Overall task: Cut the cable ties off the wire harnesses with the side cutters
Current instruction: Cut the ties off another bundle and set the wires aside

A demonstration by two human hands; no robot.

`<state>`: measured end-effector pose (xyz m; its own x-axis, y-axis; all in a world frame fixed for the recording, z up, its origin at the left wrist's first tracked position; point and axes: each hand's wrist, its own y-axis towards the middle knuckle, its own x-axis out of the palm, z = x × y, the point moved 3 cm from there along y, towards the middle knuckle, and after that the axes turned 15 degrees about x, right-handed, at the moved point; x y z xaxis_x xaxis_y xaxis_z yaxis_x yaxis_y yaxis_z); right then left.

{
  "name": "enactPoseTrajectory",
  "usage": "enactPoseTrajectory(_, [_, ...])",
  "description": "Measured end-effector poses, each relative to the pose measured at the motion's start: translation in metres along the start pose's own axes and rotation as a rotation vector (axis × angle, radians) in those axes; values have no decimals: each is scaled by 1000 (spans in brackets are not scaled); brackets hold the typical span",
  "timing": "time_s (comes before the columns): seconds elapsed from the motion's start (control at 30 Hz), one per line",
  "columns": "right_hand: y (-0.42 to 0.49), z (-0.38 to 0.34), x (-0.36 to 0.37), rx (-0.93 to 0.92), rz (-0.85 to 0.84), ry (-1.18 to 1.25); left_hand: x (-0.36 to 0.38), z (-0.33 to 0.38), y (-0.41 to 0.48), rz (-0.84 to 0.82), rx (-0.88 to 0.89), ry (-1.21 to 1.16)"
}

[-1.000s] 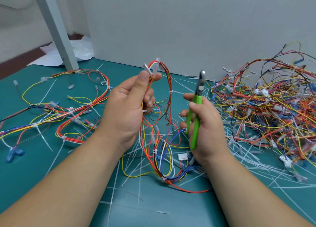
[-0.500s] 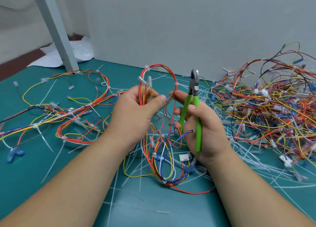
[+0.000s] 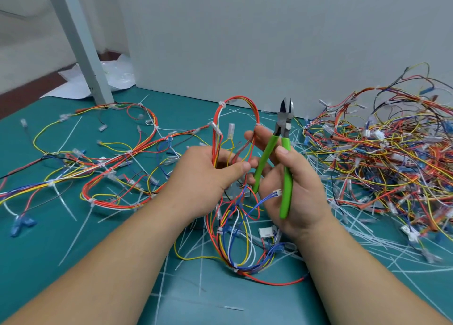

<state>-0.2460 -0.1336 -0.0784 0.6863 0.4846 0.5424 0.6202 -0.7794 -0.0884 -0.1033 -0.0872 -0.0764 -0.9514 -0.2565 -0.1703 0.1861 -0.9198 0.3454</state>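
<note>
L hand [image 3: 208, 177] grips wire harness [image 3: 217, 123] over tabletop [image 3: 36, 251] centre, loop standing up w/ white cable tie [image 3: 221, 103] at its top. R hand [image 3: 299, 192] just beside it, curled round green handles of side cutters [image 3: 283, 128]; handles spread, blades pointing up. Big harness pile [image 3: 380, 158] at right edge, another harness [image 3: 110, 160] on left side. Cut ties [image 3: 74, 237] strewn about.
</note>
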Motion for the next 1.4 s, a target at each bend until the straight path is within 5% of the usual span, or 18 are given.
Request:
enactPoseTrajectory(0.23, [1, 0, -1, 19, 121, -34, -8, -9, 3, 234, 62, 121])
enactPoseTrajectory(0.7, [-4, 2, 9, 203, 48, -63, -15, -8, 4, 421, 34, 60])
enactPoseTrajectory(1.4, [-6, 5, 14, 277, 17, -60, -12, -10, 3, 315, 74, 155])
